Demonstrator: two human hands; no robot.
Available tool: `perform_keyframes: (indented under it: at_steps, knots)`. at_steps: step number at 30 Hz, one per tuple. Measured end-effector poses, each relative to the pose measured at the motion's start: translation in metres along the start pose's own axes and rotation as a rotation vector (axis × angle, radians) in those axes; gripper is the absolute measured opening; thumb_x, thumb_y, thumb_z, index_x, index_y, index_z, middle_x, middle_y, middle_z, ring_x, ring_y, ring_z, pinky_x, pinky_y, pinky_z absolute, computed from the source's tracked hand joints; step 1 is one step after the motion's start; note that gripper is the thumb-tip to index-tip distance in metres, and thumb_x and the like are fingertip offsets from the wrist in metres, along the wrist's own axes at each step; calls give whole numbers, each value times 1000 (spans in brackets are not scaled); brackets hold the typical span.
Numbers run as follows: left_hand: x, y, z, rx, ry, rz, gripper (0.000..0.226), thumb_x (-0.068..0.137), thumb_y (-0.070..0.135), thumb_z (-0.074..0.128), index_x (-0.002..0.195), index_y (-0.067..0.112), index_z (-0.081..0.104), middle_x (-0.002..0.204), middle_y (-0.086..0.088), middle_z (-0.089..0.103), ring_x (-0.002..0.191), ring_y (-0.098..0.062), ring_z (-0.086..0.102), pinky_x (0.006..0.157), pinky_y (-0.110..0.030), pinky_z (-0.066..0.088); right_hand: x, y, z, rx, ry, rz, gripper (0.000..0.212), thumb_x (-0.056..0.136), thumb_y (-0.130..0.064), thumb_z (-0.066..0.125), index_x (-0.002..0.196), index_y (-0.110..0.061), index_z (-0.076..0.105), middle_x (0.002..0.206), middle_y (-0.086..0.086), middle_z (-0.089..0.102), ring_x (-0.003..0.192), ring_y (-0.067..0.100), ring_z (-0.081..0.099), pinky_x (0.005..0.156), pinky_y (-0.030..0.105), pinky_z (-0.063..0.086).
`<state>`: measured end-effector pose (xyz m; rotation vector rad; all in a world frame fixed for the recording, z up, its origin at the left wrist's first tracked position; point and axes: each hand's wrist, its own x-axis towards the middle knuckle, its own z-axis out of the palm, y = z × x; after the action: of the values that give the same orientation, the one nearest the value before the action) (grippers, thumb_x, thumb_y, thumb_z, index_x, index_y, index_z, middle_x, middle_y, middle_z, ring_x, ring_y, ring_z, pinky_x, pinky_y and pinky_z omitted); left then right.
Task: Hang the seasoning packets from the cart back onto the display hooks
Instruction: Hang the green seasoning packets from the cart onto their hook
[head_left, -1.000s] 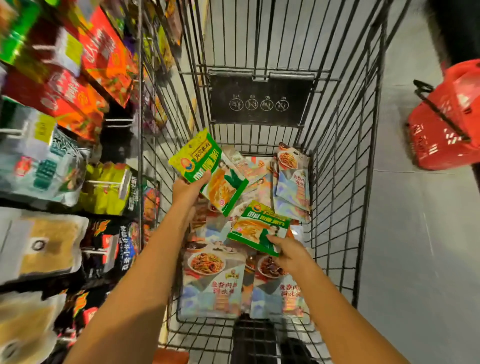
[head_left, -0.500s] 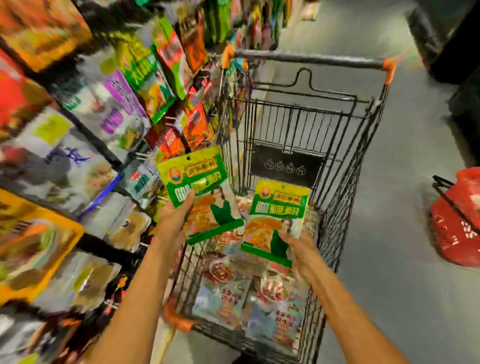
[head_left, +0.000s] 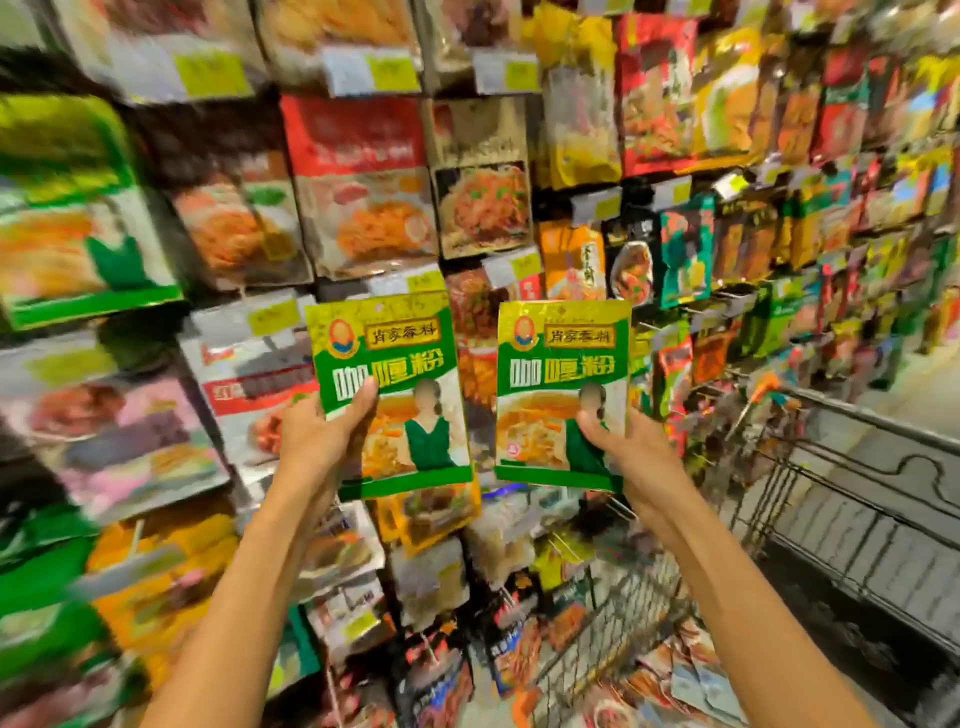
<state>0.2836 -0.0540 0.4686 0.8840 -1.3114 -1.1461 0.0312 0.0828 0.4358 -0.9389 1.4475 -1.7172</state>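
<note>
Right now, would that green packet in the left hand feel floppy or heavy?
Probably light: the left hand holds the left green packet upright by one side alone. Likely fairly stiff, since its twin, the right green packet, pinched low by the right hand, stands flat without drooping. The glossy film may be slightly slippery.

- One wide-angle view looks from the person's head, forward and close onto the packet display.
- The cart fills its lower right corner.
</note>
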Motion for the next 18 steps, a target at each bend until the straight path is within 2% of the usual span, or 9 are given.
perform_keyframes:
  at_steps: [1,3,5,7,10,12,15,18]
  knots:
    - [1,18,-21,4,45,34,6,83,23,70,86,18,70,77,6,73,65,-8,66,62,-26,56,6,-13,23,-2,-54,-44,27,87,-25,66,110,-12,64,103,3,72,93,14,69,79,29,56]
    - [1,51,-65,-1,129,86,8,82,24,70,86,18,70,88,-1,73,77,-17,67,75,-34,55,15,-36,72,-7,-153,-131,11,86,-24,66,93,-15,64,82,-11,73,79,1,68,65,16,52]
    - [1,81,-111,20,235,136,10,80,26,73,85,18,70,88,-3,73,79,-19,68,76,-36,55,21,-55,125,12,-239,-209,9,86,-21,67,80,-19,62,63,-18,69,62,-6,65,52,10,47]
    - [1,107,-156,21,345,190,13,77,28,75,82,18,69,80,1,73,69,-13,67,67,-32,56,26,-72,179,4,-328,-253,8,85,-22,70,79,-20,65,66,-14,71,66,0,67,56,15,50]
    - [-1,134,-213,59,467,229,11,81,27,73,82,18,69,82,-3,72,71,-18,67,72,-38,56,30,-89,252,51,-461,-291,2,84,-19,69,83,-19,67,80,-2,71,78,15,66,74,33,52]
    - [-1,148,-247,72,517,252,13,82,27,72,86,15,69,73,0,72,63,-15,67,62,-34,58,35,-98,293,74,-506,-323,6,84,-17,70,79,-18,68,75,-5,71,75,12,66,72,31,52]
    - [4,162,-284,118,581,270,19,80,31,74,90,16,69,85,-8,71,72,-21,67,70,-40,56,44,-110,341,98,-540,-335,7,83,-17,72,77,-17,69,71,-8,72,67,4,67,63,23,54]
    - [11,172,-304,90,596,296,20,81,28,72,95,14,68,85,-6,71,65,-15,68,63,-34,58,56,-123,374,102,-544,-313,7,83,-20,72,82,-15,68,78,-1,72,69,12,69,65,28,56]
